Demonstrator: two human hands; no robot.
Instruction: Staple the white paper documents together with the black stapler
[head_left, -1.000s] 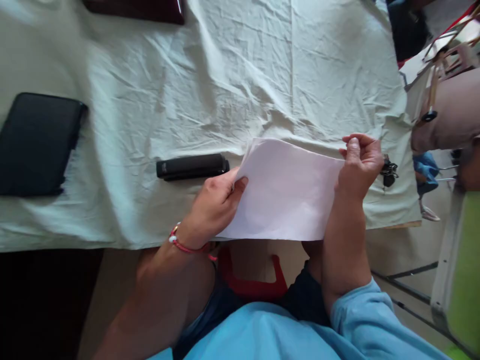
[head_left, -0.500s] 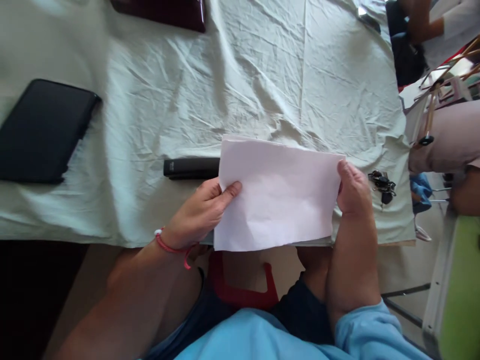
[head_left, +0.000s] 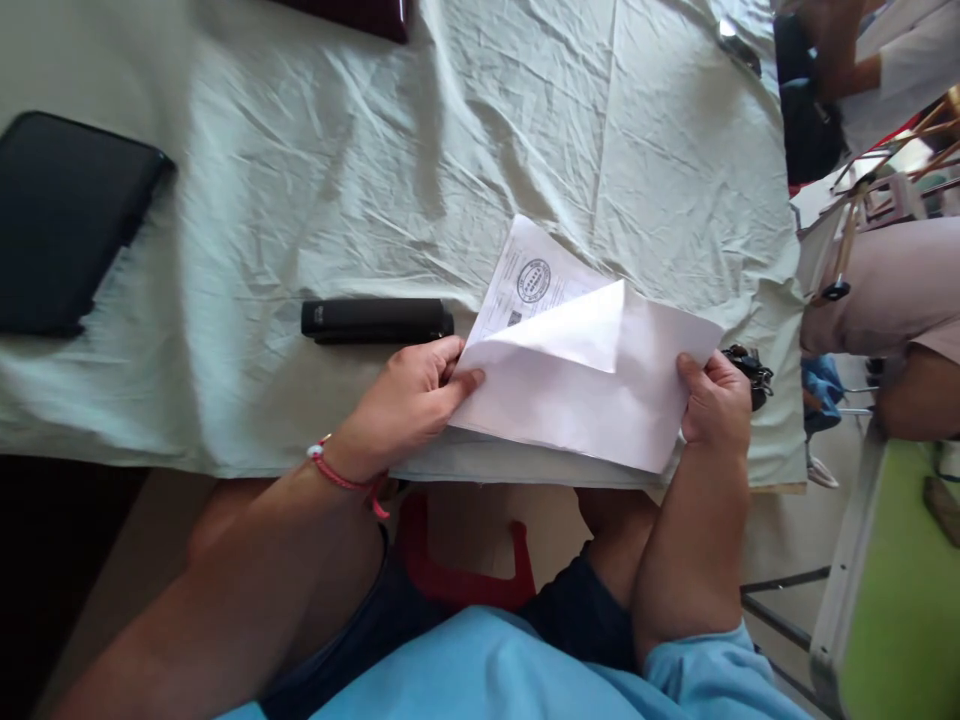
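Currently, a thin stack of white paper sheets (head_left: 592, 400) lies at the near edge of the table, on a wrinkled pale green cloth (head_left: 375, 150). Its top sheet curls over, exposing a printed page with a round stamp (text unreadable). The left hand (head_left: 405, 405) pinches the left edge; the right hand (head_left: 716, 400) grips the right edge. A matte black oblong stapler (head_left: 375, 320) lies just beside.

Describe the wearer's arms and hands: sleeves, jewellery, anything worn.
Both hands are bare, no gloves or rings visible. The left hand has a thin red cord bracelet with a small white bead at the wrist, and its forearm is uncovered. The right hand has a bare forearm with a light blue sleeve pushed up toward the elbow.
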